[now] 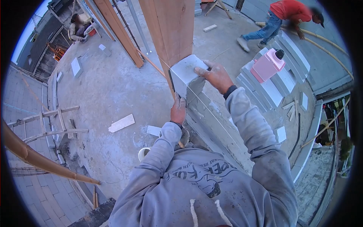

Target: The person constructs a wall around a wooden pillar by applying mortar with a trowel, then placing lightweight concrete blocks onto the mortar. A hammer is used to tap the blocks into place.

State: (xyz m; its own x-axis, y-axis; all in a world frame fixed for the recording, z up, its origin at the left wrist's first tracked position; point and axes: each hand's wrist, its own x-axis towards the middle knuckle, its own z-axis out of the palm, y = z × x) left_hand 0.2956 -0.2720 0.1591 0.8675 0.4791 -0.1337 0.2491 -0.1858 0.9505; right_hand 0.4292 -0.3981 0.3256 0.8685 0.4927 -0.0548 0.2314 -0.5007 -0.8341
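Note:
A white block (189,68) stands against the foot of a tall wooden board (172,34), on top of a low grey wall (211,113). My right hand (216,76) grips the block's upper right edge, thumb and fingers on its top. Lower down, my left hand (178,109) has its fingers pressed on the block's near left side, beside the board's edge. A thin string (208,100) runs past the block and along the wall. The palm sides of both hands are hidden.
A pink jerrycan (267,65) rests on stacked white blocks (261,89) at the right. Beyond it a person in red (289,10) bends over. Another person (78,29) sits at the far left. A wooden ladder (53,123), a bamboo pole (41,159) and loose block pieces (122,123) lie leftward.

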